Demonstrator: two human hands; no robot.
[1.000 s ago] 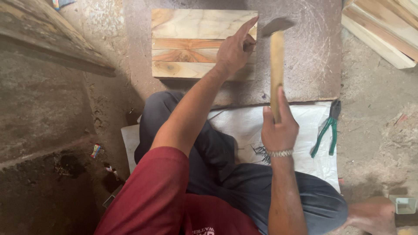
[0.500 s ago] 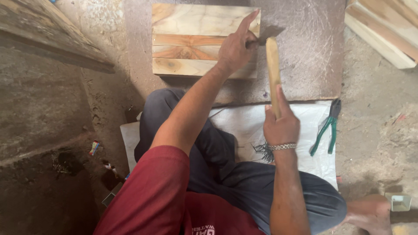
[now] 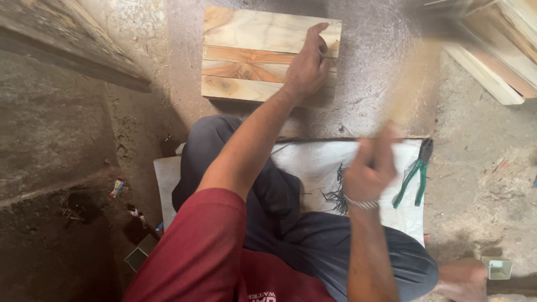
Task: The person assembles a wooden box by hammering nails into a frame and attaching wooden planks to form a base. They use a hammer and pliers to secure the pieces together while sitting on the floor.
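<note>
right hand (image 3: 369, 170) clenched on blurred hammer handle (image 3: 411, 84); left hand (image 3: 306, 67) fingers pinched, resting on wooden panel (image 3: 246, 50).

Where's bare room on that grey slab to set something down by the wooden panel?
Bare grey slab lies right of the pale wooden plank panel, up to the stacked light wood slats. The white sheet is crowded: dark nails, green-handled pliers, and the right hand swinging a blurred hammer there.

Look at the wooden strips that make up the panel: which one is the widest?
The pale strip at the panel's far edge, farthest from the person; it is clearly wider than the narrow orange-brown strips beside it, and the left hand reaches onto it.
</note>
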